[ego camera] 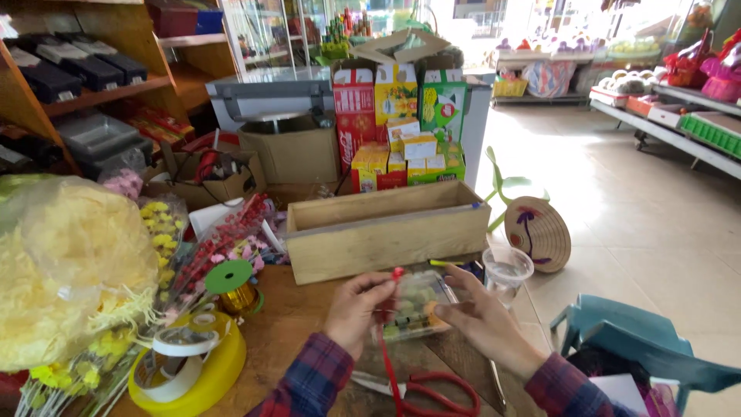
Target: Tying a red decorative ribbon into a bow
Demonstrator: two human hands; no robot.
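Observation:
My left hand (pixel 356 309) pinches a thin red ribbon (pixel 388 351) that runs down from a small red tip near my fingers. My right hand (pixel 478 313) grips the right side of a small clear plastic packet (pixel 417 303) holding pale green and orange pieces. Both hands hold the packet just above the wooden table (pixel 297 320), in front of a long empty wooden box (pixel 386 228). Red-handled scissors (pixel 436 390) lie on the table under my wrists. Both sleeves are plaid red and blue.
A yellow tape roll (pixel 189 371) and a green-topped ribbon spool (pixel 231 282) sit at left, beside wrapped yellow and red artificial flowers (pixel 69 262). A clear plastic cup (pixel 505 270) stands at the table's right edge. Stacked cartons (pixel 397 116) sit behind; a blue chair (pixel 641 340) stands at right.

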